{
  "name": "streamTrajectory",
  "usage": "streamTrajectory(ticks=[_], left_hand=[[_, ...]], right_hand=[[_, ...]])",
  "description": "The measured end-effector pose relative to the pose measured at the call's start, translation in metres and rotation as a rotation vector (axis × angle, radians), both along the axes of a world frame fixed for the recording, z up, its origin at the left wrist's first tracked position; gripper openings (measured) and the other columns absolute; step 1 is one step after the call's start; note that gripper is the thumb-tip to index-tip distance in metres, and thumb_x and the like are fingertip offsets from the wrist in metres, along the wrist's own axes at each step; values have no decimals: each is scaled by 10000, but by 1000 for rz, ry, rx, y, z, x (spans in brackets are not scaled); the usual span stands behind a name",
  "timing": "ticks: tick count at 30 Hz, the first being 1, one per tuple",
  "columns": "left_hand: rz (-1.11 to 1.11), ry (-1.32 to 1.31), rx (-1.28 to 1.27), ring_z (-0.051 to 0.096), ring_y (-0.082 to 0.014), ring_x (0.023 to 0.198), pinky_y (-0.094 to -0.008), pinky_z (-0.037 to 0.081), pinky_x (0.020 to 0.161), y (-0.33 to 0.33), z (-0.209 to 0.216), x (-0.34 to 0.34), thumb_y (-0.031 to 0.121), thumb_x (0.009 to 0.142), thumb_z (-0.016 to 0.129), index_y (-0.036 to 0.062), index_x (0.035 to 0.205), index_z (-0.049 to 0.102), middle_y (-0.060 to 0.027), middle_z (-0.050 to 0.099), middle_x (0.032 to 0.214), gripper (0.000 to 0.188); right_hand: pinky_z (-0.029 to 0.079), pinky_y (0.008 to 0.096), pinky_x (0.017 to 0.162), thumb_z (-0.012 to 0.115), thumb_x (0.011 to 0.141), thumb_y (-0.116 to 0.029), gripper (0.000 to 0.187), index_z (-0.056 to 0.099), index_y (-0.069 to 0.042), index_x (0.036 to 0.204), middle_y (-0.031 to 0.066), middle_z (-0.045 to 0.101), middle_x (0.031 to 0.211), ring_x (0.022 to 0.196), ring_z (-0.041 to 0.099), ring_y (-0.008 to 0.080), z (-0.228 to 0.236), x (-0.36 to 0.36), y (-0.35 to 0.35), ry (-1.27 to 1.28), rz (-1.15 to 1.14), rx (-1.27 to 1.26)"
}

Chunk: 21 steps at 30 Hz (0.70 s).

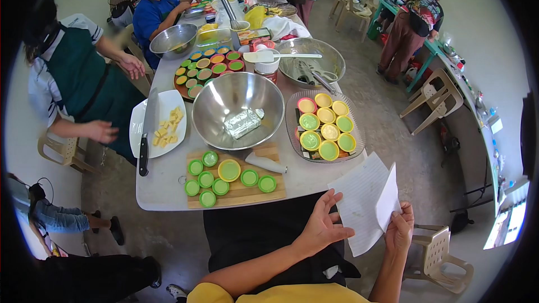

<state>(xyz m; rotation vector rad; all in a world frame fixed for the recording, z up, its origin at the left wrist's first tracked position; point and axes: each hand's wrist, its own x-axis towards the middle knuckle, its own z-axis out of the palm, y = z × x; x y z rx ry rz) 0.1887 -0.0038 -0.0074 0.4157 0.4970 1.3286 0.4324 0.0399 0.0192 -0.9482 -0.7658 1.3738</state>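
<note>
One sheet of lined paper [365,205] is held between two hands, the left hand [321,225] and the right hand [400,229]. On the bench [163,188] stand one wooden cutting board [247,189] bearing eight green-rimmed cups [205,179], one clear tray [351,154] holding eight small moulds [328,132] in yellow, green and pink, and one large steel bowl [237,109] containing one foil-wrapped block [241,123]. Also present are one white plate [163,109], one black-handled knife [147,134], one white spatula [275,56], and two further steel bowls nearby, at left [173,40] and at right [310,62].
</note>
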Motion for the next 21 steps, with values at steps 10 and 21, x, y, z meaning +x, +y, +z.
streamTrajectory(ticks=[10, 21], left_hand=[[424, 536, 382, 448, -291, 1416, -433, 452, 1141, 26, 18, -3, 20, 772, 905, 27, 1569, 222, -183, 364, 1520, 1050], [1035, 1028, 439, 481, -292, 1377, -413, 446, 1125, 78, 94, -145, -87, 814, 747, -26, 1522, 312, -205, 377, 1549, 833]], right_hand=[[427, 187, 687, 644, 858, 93, 199, 671, -5, 1029, -8, 649, 934, 757, 531, 23, 23, -5, 12, -814, -51, 91], [502, 244, 661, 668, 863, 24, 165, 715, 1, 1019, 30, 714, 944, 771, 631, 68, 58, -161, 142, -720, 173, 410]])
